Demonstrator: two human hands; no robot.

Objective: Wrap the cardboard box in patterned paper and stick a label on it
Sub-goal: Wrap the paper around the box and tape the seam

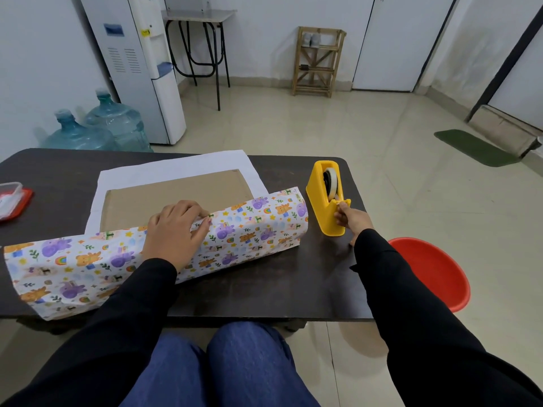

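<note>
A flat brown cardboard box [176, 198] lies on the white back of the patterned paper [88, 259] on the dark table [264, 289]. The near flap, printed with bears and rainbows, is folded up over the box's front edge. My left hand [176, 230] presses this flap down on the box, fingertips at the paper's edge. My right hand [349, 218] pinches the tape end at the cutter of the yellow tape dispenser [326, 198], which stands to the right of the box. No label is in view.
A clear container with a red lid [11, 201] sits at the table's left edge. A red plastic stool [432, 271] stands on the floor by the right of the table. Water bottles [97, 127] and a dispenser stand beyond the table.
</note>
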